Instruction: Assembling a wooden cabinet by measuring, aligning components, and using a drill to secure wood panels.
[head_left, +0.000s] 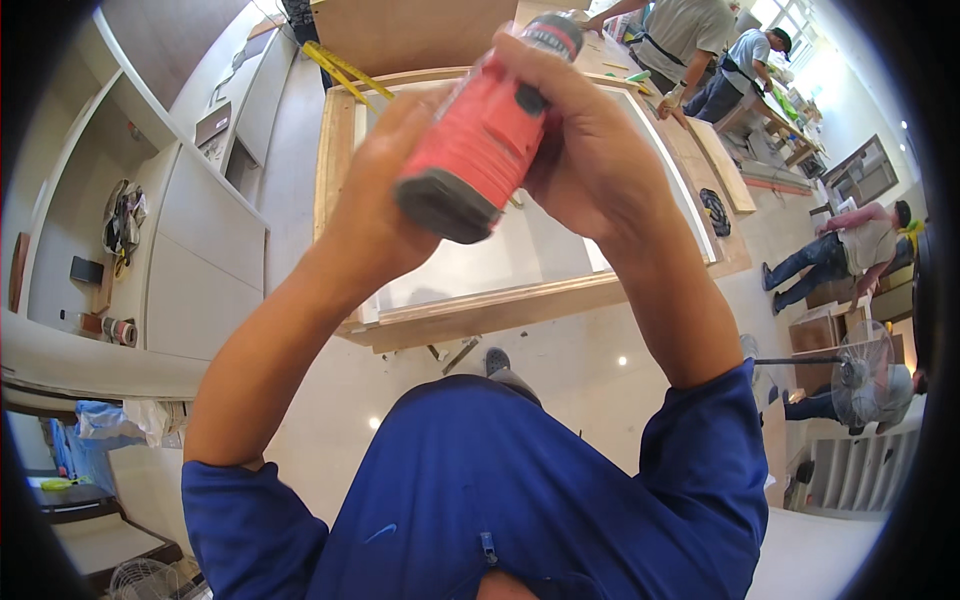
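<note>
Red-and-black tool, right grip closed around its upper end.
Left grip at its left flank, closure hidden; likely steadying the bulk. Wooden frame lies flat below both grips, bordering a pale panel; yellow strip beyond left grip, presumably parked clear.

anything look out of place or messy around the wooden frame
Yes, dark scraps lie loose on the floor near a shoe, close to the wooden frame; they look like stray offcuts underfoot. Nothing looks plainly spilled.
</note>
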